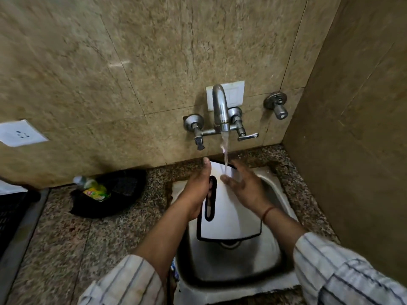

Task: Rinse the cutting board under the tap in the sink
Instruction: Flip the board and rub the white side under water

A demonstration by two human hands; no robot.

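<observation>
the left hand (198, 190) is gripping the board (229, 219) by its handle slot, holding it over the sink (231, 267), long axis pointing toward the tap (221, 111). the right hand (244, 188), fingers spread, is probably rubbing the far end, where water is landing.

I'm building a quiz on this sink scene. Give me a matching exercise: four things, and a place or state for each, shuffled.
Things:
1. board
2. tap
3. left hand
4. bottle

Places or states:
A. running
B. lying in a black tray on the counter
C. over the sink, white with a black rim
D. gripping the board's slotted edge

Pairs: 1-C, 2-A, 3-D, 4-B
</observation>
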